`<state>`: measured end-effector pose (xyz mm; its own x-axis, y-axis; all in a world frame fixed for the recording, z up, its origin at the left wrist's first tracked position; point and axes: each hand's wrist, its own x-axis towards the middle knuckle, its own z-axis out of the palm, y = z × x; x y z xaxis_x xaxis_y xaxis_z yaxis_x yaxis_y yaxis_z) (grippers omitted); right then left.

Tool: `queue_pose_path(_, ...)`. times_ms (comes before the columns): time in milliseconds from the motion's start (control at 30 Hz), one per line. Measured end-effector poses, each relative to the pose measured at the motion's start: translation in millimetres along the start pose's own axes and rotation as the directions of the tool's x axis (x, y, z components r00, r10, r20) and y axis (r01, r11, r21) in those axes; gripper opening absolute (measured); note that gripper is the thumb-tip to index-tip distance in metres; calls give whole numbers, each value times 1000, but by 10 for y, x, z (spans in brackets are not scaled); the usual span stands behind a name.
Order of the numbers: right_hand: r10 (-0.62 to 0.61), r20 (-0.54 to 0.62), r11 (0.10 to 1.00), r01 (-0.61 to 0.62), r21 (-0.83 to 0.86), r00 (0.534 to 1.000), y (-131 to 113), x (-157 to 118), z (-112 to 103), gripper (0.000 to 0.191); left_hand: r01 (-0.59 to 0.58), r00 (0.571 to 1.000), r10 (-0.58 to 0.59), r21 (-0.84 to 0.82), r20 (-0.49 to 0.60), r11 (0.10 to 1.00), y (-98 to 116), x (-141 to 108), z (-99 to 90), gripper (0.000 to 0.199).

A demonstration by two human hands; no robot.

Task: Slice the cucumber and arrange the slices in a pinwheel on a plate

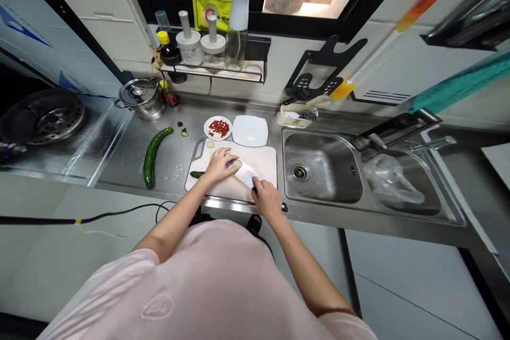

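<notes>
A pale cutting board (263,156) lies on the steel counter. Over its middle, my left hand (220,164) is closed on a green cucumber (196,174), whose tapered end sticks out to the left under my wrist. My right hand (268,199) grips the black handle of a kitchen knife (247,174); its broad blade points up and left, close to my left fingertips. By those fingertips is a pale cucumber slice (237,163), and another slice (210,144) lies near the board's top left. My left palm hides most of the cucumber.
Behind the board stand a plate of chopped red pieces (219,128) and a white square plate (250,130). A whole cucumber (151,156) and dark trimmings (184,132) lie left. A double sink (322,167) is on the right, a steel pot (142,98) at back left.
</notes>
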<state>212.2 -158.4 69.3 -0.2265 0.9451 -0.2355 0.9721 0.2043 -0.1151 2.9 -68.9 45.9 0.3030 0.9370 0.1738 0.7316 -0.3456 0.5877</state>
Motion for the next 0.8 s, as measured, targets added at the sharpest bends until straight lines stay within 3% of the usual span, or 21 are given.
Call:
queue_pose_path(133, -26, -5, 1000, 26, -17, 1000, 44, -7, 4, 49, -48, 998, 48, -3, 48, 999, 21, 39, -42, 29)
queue_pose_path(500, 0, -37, 1000, -1, -10, 999, 99, 2, 119, 46, -19, 999, 16, -119, -30, 993, 46, 31, 62, 10)
queue_pose_path(633, 41, -52, 999, -41, 4, 998, 157, 5, 147, 44, 130, 982, -147, -141, -117, 981, -68, 50, 94, 11)
queue_pose_path(800, 65, -71, 997, -62, 46, 995, 231, 0, 191, 42, 479, 849, -507, -185, -148, 858, -386, 108, 80, 20)
